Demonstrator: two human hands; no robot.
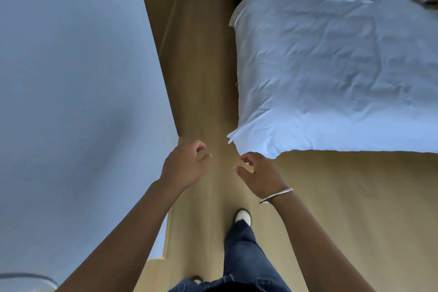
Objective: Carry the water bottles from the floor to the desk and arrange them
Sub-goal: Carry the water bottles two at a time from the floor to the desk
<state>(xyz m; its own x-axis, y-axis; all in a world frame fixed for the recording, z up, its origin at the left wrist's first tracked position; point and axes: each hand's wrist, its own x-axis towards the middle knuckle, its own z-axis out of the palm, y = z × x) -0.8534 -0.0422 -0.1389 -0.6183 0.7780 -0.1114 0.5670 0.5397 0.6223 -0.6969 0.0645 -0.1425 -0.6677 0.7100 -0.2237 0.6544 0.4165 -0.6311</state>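
Both hands, left hand [183, 165] and right hand [257, 173], hang loosely curled and hold nothing above the wooden floor [201, 78]; the bed [331, 66] lies right of them.

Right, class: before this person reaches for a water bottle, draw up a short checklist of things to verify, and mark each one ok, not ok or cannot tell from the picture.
1. Left hand free: ok, fingers loosely curled, holding nothing.
2. Right hand free: ok, holding nothing.
3. Water bottles located: not ok, none in view.
4. Desk located: cannot tell, none clearly in view.
5. Floor between wall and bed walkable: ok.
6. Duvet corner clear of right hand: cannot tell, they look close.
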